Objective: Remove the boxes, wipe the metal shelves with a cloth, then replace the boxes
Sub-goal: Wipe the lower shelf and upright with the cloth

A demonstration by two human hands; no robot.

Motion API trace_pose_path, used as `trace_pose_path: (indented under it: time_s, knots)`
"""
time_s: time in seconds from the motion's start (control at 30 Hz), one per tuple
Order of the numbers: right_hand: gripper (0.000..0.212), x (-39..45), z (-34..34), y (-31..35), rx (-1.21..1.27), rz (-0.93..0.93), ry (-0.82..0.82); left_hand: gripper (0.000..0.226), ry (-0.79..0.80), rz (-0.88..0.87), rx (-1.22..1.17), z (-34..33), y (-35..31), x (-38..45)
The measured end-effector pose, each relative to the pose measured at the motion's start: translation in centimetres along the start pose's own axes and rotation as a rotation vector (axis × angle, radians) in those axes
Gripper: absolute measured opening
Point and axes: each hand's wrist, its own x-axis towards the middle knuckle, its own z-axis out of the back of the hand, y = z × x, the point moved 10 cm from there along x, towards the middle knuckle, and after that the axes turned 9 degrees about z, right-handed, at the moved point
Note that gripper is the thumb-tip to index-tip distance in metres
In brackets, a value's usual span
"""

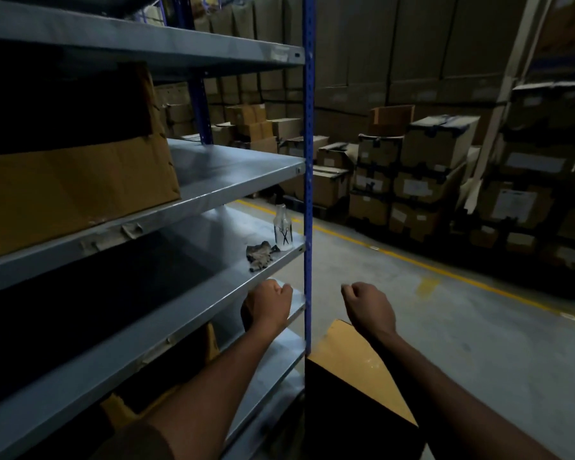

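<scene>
A grey metal shelving unit point(233, 171) with a blue upright point(308, 127) fills the left side. A brown cardboard box point(80, 184) sits on the shelf at chest height, its top flap raised. One shelf lower, near the right end, lie a crumpled grey cloth point(261, 255) and a clear spray bottle point(283, 229). My left hand point(269, 303) hovers just below the cloth, in front of the shelf edge, fingers curled and holding nothing. My right hand point(369, 307) is in the air beside the upright, also curled and holding nothing. Another cardboard box point(356, 366) stands on the floor under my right forearm.
Stacks of taped cardboard boxes point(412, 180) line the far side of the aisle. A yellow floor line point(445, 273) runs in front of them across the grey concrete. More boxes sit in shadow on the lowest shelves point(123, 406).
</scene>
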Motion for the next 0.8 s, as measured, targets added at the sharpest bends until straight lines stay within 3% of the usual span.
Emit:
trace_pose_path:
  time_s: [0.4, 0.67, 0.7, 0.8]
  knots:
    - [0.040, 16.9, -10.1, 2.6, 0.070, 0.094, 0.033, 0.037, -0.045, 0.152, 0.071, -3.9, 1.6, 15.3]
    - [0.025, 30.6, -17.1, 5.0, 0.242, 0.205, 0.119, 0.041, -0.032, 0.494, -0.002, -8.6, 6.3, 25.9]
    - [0.026, 32.0, -17.8, 5.3, 0.269, 0.217, 0.140, 0.044, -0.044, 0.560, -0.032, -9.2, 7.4, 26.8]
    - [0.062, 35.4, -20.0, 6.0, 0.335, 0.234, 0.209, 0.054, -0.059, 0.682, -0.111, -11.3, 10.3, 29.1]
